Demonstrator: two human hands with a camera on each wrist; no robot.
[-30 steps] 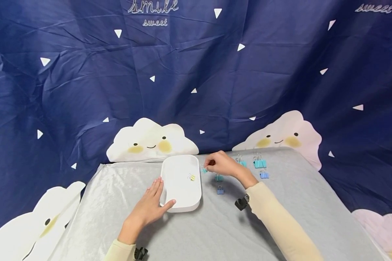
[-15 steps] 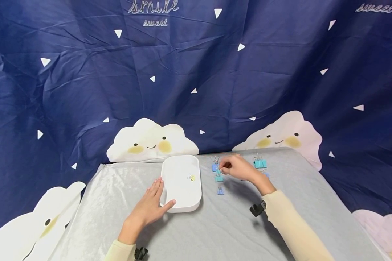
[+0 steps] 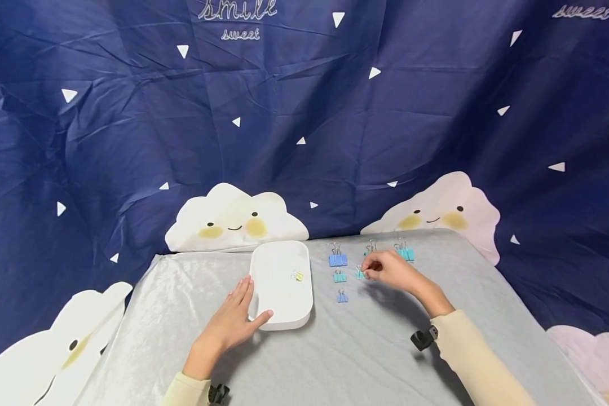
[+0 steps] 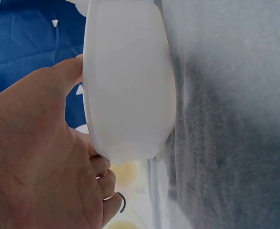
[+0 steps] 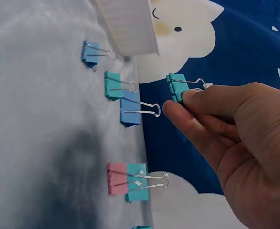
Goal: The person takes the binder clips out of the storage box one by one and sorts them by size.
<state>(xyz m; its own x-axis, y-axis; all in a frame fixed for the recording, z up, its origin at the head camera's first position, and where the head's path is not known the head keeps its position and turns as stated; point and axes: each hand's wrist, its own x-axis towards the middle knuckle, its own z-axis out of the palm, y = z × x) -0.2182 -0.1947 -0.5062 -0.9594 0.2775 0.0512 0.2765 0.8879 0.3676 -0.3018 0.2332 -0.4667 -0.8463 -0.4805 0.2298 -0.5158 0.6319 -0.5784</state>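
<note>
My right hand [image 3: 392, 269] pinches a small teal binder clip [image 5: 178, 86] between thumb and fingertips, raised above the cloth. In the head view it is right of a column of clips: a large blue binder clip [image 3: 338, 260], a teal one [image 3: 340, 277] and a small blue one [image 3: 342, 298]. My left hand [image 3: 232, 318] rests along the left side of a white box [image 3: 279, 304], fingers straight and thumb over its near corner. A small yellow clip [image 3: 298, 276] lies inside the box. The left wrist view shows the thumb at the rim of the box [image 4: 130, 81].
Behind my right hand stand a partly hidden teal clip [image 3: 371, 252] and a large teal clip [image 3: 404, 252]. A pink clip [image 5: 116, 179] shows in the right wrist view. Grey cloth [image 3: 304, 366] covers the table; a dark blue curtain [image 3: 284, 169] hangs at its back edge.
My right hand has moved right from beside the box with the teal binder clip, uncovering the large blue clip. My left hand and the box have stayed put.
</note>
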